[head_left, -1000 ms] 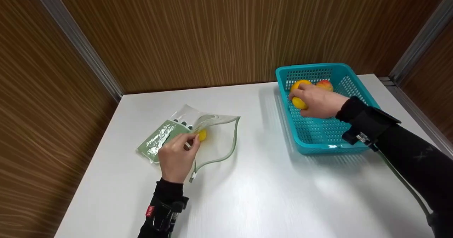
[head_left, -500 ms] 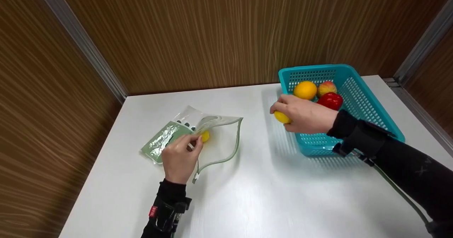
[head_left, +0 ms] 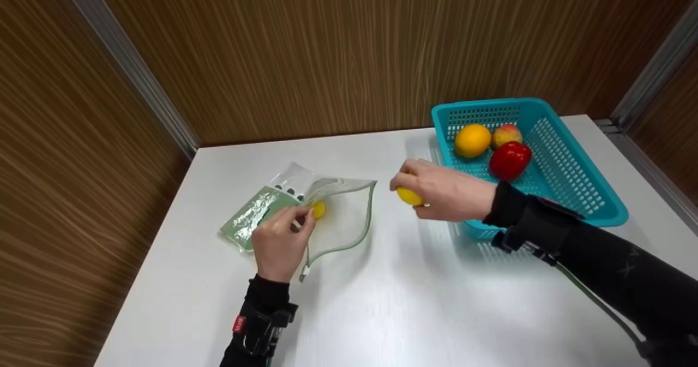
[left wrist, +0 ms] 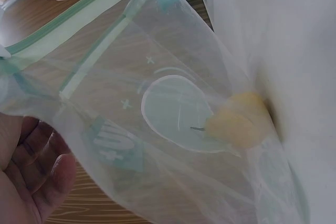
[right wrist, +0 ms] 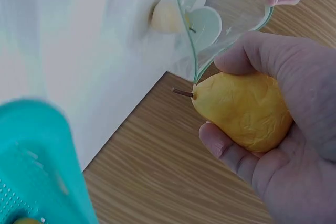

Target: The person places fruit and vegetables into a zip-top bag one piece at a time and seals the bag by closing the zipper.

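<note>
A yellow pear (right wrist: pixel 244 109) with a brown stem is held between the thumb and fingers of my right hand (head_left: pixel 450 192), above the table between basket and bag. My left hand (head_left: pixel 282 241) pinches the edge of a clear zip bag (head_left: pixel 341 220) with green trim, its mouth spread toward the right. Through the bag's film in the left wrist view shows another yellow pear (left wrist: pixel 239 120), lying inside near the bottom. A printed pear-shaped patch and lettering mark the bag's side.
A teal basket (head_left: pixel 589 179) stands at the back right, holding an orange (head_left: pixel 473 140), a peach (head_left: pixel 507 136) and a red bell-pepper-like piece (head_left: pixel 510 161). Flat on the table (head_left: pixel 371 312), left of the bag, lies a green-printed package (head_left: pixel 256 214). Wood-grain panels rise behind and at both sides.
My right hand has lifted the pear out of the basket and carried it left toward the bag, uncovering the red piece. My left hand keeps its pinch on the bag.
</note>
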`<state>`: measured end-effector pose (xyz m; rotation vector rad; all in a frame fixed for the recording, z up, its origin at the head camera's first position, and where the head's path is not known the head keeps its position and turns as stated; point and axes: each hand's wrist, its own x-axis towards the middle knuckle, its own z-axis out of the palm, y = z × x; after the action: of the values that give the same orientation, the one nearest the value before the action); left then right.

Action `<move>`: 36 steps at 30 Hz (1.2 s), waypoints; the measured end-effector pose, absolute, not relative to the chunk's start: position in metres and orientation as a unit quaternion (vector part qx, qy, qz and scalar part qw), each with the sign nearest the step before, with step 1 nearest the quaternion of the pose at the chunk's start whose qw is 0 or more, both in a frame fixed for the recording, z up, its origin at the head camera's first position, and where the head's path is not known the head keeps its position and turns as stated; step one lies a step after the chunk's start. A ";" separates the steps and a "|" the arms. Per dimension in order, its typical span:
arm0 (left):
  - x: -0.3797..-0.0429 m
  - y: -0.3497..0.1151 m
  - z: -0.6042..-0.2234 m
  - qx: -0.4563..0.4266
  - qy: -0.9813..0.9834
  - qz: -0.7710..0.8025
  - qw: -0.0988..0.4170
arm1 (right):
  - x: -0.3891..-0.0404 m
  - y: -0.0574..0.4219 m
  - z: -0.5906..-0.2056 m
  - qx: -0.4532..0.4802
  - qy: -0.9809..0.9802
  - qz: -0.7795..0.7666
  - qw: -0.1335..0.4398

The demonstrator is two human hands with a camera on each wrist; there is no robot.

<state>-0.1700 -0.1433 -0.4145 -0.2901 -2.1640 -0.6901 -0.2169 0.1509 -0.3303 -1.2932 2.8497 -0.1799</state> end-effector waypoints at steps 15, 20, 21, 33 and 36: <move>-0.169 -0.144 -0.413 -0.117 -0.860 -0.279 0.410 | -0.201 0.094 -0.346 -0.471 0.880 -0.062 0.009; -0.168 -0.144 -0.412 -0.114 -0.862 -0.282 0.406 | -0.199 0.075 -0.355 -0.484 0.873 -0.061 -0.004; -0.168 -0.144 -0.412 -0.115 -0.862 -0.281 0.405 | -0.200 0.072 -0.357 -0.485 0.872 -0.063 -0.005; -0.169 -0.144 -0.412 -0.117 -0.864 -0.275 0.405 | -0.217 0.040 -0.392 -0.470 0.880 -0.075 -0.010; -0.169 -0.144 -0.412 -0.119 -0.862 -0.275 0.408 | -0.221 0.039 -0.397 -0.464 0.883 -0.076 0.002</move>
<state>-0.1688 -0.1437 -0.4121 -0.3005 -2.1724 -0.6931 -0.2208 0.0389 -0.3973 -1.4563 2.7689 -0.2369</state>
